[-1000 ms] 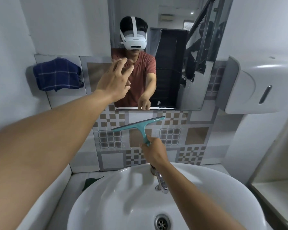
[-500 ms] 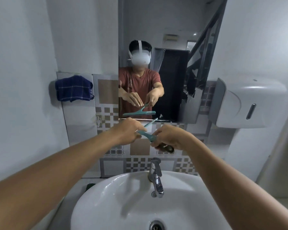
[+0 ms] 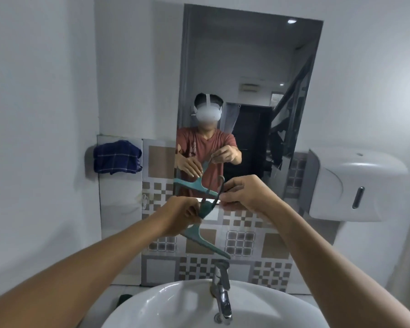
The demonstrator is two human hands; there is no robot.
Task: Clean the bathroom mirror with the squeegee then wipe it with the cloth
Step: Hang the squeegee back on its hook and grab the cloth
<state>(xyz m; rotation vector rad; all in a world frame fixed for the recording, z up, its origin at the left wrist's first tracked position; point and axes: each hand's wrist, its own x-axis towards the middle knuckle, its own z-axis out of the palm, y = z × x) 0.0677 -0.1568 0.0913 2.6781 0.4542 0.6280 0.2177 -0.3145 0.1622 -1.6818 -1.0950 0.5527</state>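
Note:
A tall mirror [image 3: 251, 74] hangs on the wall above the basin and shows my reflection. I hold a teal squeegee [image 3: 200, 234] in front of its lower edge, blade end pointing down and to the right. My left hand [image 3: 180, 215] grips the squeegee at the neck. My right hand [image 3: 243, 192] pinches the dark end of its handle, just right of the left hand. A dark blue checked cloth [image 3: 116, 157] hangs on the wall left of the mirror, out of reach of either hand.
Below my hands are a white basin [image 3: 166, 304] and a chrome tap [image 3: 221, 290]. A white wall dispenser [image 3: 355, 183] juts out at the right. A small dark green object [image 3: 124, 297] lies on the ledge left of the basin. Patterned tiles cover the wall.
My left hand came down from the mirror and took hold of the squeegee beside my right. The squeegee has turned so its blade points down. My view has tilted up the mirror.

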